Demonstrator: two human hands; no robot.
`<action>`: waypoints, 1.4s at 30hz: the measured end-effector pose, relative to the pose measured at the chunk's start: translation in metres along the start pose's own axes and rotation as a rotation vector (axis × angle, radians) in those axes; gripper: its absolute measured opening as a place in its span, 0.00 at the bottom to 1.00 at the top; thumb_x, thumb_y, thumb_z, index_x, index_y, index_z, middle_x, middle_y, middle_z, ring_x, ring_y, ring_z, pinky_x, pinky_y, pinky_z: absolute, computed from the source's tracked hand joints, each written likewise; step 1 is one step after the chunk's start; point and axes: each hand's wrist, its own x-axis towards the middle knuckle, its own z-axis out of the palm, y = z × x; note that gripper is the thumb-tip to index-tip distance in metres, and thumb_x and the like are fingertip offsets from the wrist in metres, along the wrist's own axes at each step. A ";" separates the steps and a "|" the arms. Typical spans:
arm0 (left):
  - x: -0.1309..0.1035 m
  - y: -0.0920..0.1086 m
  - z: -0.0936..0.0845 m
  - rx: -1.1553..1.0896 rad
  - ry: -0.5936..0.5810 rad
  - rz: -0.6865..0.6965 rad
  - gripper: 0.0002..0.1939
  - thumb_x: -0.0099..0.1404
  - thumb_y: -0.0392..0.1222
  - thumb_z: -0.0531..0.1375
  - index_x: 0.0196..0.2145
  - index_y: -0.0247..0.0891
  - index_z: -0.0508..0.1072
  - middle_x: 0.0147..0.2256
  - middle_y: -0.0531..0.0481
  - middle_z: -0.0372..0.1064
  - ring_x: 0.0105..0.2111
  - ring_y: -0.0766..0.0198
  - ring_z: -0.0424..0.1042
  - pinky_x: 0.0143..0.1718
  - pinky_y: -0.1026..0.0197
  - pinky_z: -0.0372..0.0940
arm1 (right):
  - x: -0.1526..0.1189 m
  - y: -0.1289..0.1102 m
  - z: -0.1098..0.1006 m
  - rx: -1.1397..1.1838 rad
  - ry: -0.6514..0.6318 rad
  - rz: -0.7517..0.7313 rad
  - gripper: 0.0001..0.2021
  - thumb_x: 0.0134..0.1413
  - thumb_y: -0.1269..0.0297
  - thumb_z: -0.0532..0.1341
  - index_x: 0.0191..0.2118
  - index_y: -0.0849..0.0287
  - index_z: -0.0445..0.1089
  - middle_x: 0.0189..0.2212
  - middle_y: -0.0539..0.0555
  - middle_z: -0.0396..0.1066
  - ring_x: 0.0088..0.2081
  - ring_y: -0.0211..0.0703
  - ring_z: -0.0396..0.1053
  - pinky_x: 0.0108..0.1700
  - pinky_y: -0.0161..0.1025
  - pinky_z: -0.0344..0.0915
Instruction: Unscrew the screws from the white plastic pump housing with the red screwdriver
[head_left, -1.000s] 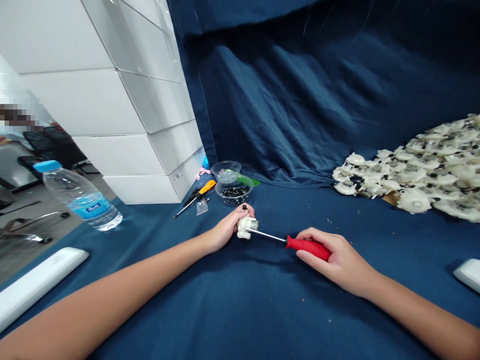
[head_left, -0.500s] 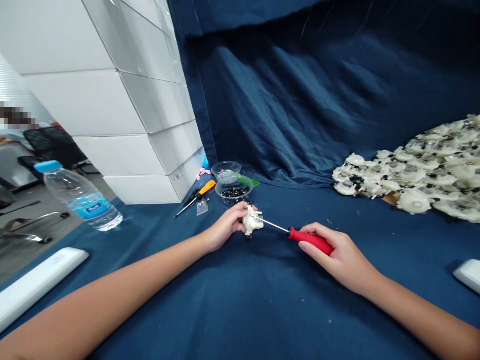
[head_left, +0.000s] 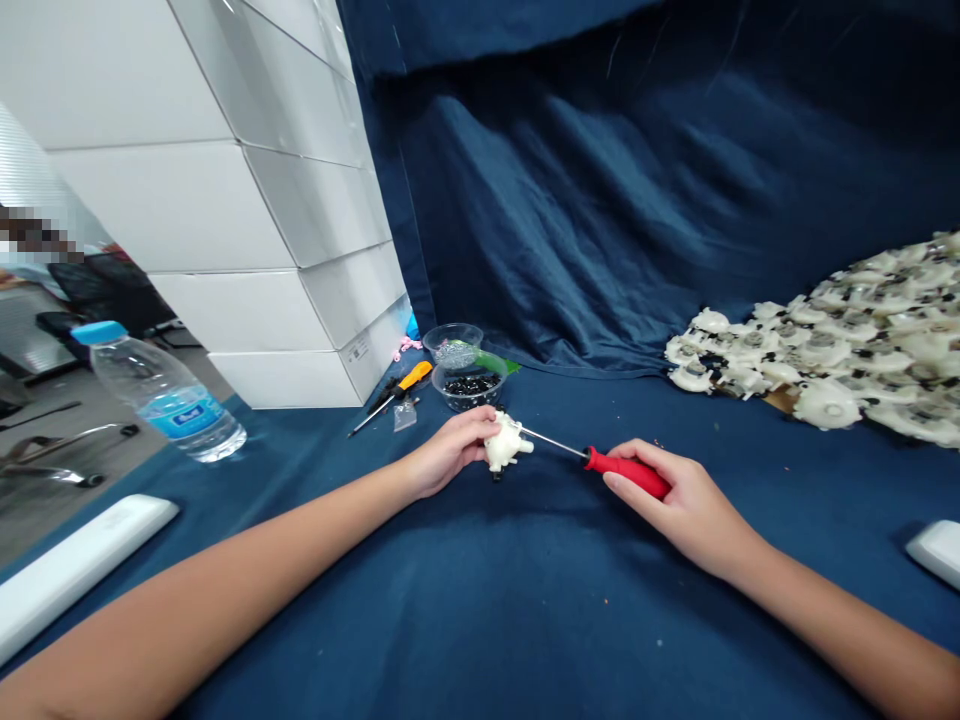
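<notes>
My left hand point(head_left: 452, 452) pinches a small off-white plastic part point(head_left: 504, 446) with stubby projections, just above the blue cloth. Its fingers cover the part's left side. My right hand point(head_left: 679, 500) is wrapped round the red handle of a screwdriver point(head_left: 626, 472). The screwdriver's metal shaft points left, and its tip meets the upper right of the white part; I cannot tell whether it sits in a screw. Behind the left hand stand a clear bowl of small black pieces point(head_left: 471, 400) and a clear bowl of shiny screws point(head_left: 452, 335).
A yellow-handled screwdriver point(head_left: 412, 376) and a small plastic bag point(head_left: 405, 416) lie left of the bowls. White boxes point(head_left: 277, 378) are stacked behind. A water bottle point(head_left: 176, 410) stands at left. Many similar white parts point(head_left: 829, 400) are heaped at right on the blue cloth point(head_left: 480, 620).
The white part has been turned in my left hand, so another side faces the camera. The red screwdriver has shifted slightly right and up, its tip now nearer the part's upper right edge.
</notes>
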 end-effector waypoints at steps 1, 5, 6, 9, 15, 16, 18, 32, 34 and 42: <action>0.000 0.000 -0.001 -0.014 -0.006 -0.004 0.14 0.66 0.45 0.68 0.44 0.33 0.76 0.42 0.44 0.76 0.41 0.59 0.77 0.41 0.61 0.72 | 0.001 0.001 0.000 -0.006 0.002 0.003 0.14 0.69 0.47 0.63 0.48 0.50 0.76 0.38 0.48 0.78 0.35 0.45 0.72 0.40 0.40 0.65; 0.003 -0.001 -0.005 -0.095 -0.008 -0.007 0.12 0.66 0.44 0.68 0.43 0.34 0.76 0.42 0.45 0.76 0.42 0.58 0.77 0.44 0.58 0.74 | 0.004 0.006 -0.001 -0.019 0.010 0.009 0.15 0.68 0.46 0.62 0.45 0.52 0.77 0.37 0.50 0.77 0.35 0.47 0.72 0.39 0.41 0.65; 0.004 -0.001 -0.006 -0.115 -0.006 -0.006 0.11 0.66 0.43 0.68 0.43 0.35 0.76 0.42 0.45 0.76 0.42 0.58 0.77 0.45 0.57 0.74 | 0.004 0.007 -0.001 -0.020 0.010 0.007 0.16 0.68 0.46 0.62 0.45 0.52 0.77 0.37 0.50 0.77 0.35 0.47 0.72 0.39 0.41 0.65; 0.005 -0.002 -0.008 -0.158 -0.003 -0.009 0.09 0.66 0.40 0.68 0.42 0.35 0.75 0.41 0.46 0.76 0.43 0.59 0.78 0.46 0.57 0.74 | 0.006 0.008 0.000 -0.020 0.016 -0.002 0.15 0.67 0.46 0.63 0.46 0.51 0.77 0.39 0.50 0.78 0.37 0.48 0.73 0.41 0.42 0.66; 0.006 -0.002 -0.007 -0.177 0.002 0.020 0.09 0.67 0.42 0.65 0.42 0.37 0.72 0.41 0.47 0.76 0.43 0.59 0.78 0.47 0.57 0.74 | 0.010 0.018 -0.003 -0.001 0.074 0.033 0.17 0.67 0.44 0.63 0.47 0.52 0.77 0.42 0.52 0.79 0.42 0.51 0.74 0.45 0.43 0.66; 0.006 -0.001 -0.005 -0.162 0.003 0.029 0.09 0.68 0.43 0.65 0.41 0.37 0.72 0.41 0.47 0.76 0.42 0.60 0.78 0.46 0.58 0.74 | 0.011 0.021 -0.003 0.006 0.085 0.052 0.18 0.68 0.43 0.62 0.47 0.52 0.77 0.40 0.52 0.78 0.40 0.50 0.73 0.43 0.42 0.66; 0.005 -0.002 -0.002 -0.111 0.003 0.043 0.10 0.69 0.44 0.66 0.40 0.37 0.71 0.39 0.47 0.75 0.39 0.60 0.77 0.40 0.59 0.74 | 0.013 0.027 -0.004 0.022 0.098 0.085 0.20 0.69 0.41 0.60 0.46 0.53 0.77 0.35 0.51 0.76 0.35 0.48 0.71 0.38 0.41 0.64; -0.012 -0.005 0.019 0.504 0.103 0.401 0.13 0.72 0.47 0.65 0.50 0.41 0.76 0.52 0.43 0.69 0.49 0.55 0.71 0.47 0.57 0.71 | 0.001 0.007 0.001 0.092 0.055 0.039 0.17 0.68 0.44 0.63 0.43 0.53 0.76 0.34 0.48 0.74 0.35 0.46 0.70 0.39 0.39 0.63; -0.016 -0.004 0.020 0.772 0.081 0.544 0.11 0.75 0.45 0.62 0.52 0.43 0.77 0.52 0.42 0.68 0.51 0.53 0.70 0.51 0.54 0.69 | 0.002 0.011 0.001 0.099 0.069 0.045 0.17 0.68 0.44 0.62 0.44 0.52 0.76 0.34 0.48 0.74 0.36 0.47 0.70 0.39 0.39 0.63; -0.025 -0.001 0.023 1.286 -0.113 0.734 0.14 0.76 0.43 0.58 0.55 0.45 0.77 0.48 0.40 0.72 0.48 0.50 0.71 0.53 0.50 0.63 | 0.005 0.015 0.003 0.124 0.055 0.056 0.16 0.69 0.44 0.62 0.44 0.52 0.75 0.35 0.48 0.73 0.37 0.46 0.69 0.41 0.39 0.62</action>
